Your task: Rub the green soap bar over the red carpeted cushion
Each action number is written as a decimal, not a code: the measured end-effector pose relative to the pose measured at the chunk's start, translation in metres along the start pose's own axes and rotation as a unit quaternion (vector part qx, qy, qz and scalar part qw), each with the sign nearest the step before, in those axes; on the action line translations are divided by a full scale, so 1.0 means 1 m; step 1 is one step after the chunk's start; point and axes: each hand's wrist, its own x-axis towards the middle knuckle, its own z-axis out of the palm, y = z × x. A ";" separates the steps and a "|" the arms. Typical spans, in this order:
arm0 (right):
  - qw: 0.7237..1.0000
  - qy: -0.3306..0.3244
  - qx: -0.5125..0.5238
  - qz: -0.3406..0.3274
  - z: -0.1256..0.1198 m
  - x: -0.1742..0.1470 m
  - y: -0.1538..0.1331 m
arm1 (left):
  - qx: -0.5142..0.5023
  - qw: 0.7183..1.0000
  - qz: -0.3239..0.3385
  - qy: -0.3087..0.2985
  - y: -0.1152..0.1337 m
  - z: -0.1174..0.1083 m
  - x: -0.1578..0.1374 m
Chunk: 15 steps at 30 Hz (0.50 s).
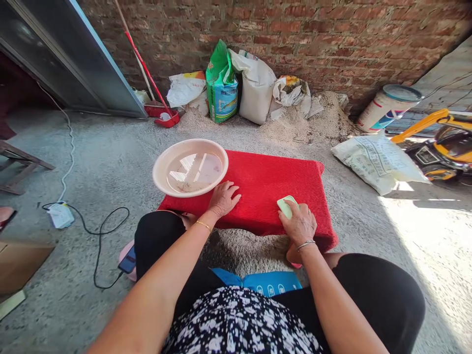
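Basin (190,193), holding water (212,172), on red cloth's (265,179) left end; a bump could spill it. Left hand (223,199), empty, fingers spread, on cloth's near side, left of centre. Pale green block (286,207), gripped by right hand (300,223), cloth's near right.

I can pass over bare red cloth (271,169) between my left hand (223,199) and right hand (299,221); leftward, the basin (162,183) stands in my way.
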 end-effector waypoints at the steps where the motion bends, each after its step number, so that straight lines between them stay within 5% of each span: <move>1: 1.000 -0.001 0.000 0.000 -0.001 0.000 0.000 | 0.000 1.000 0.000 -0.001 0.000 0.000 0.000; 15: 0.999 -0.025 0.004 0.022 -0.005 0.001 -0.003 | 0.002 1.000 0.006 0.012 -0.003 0.002 0.000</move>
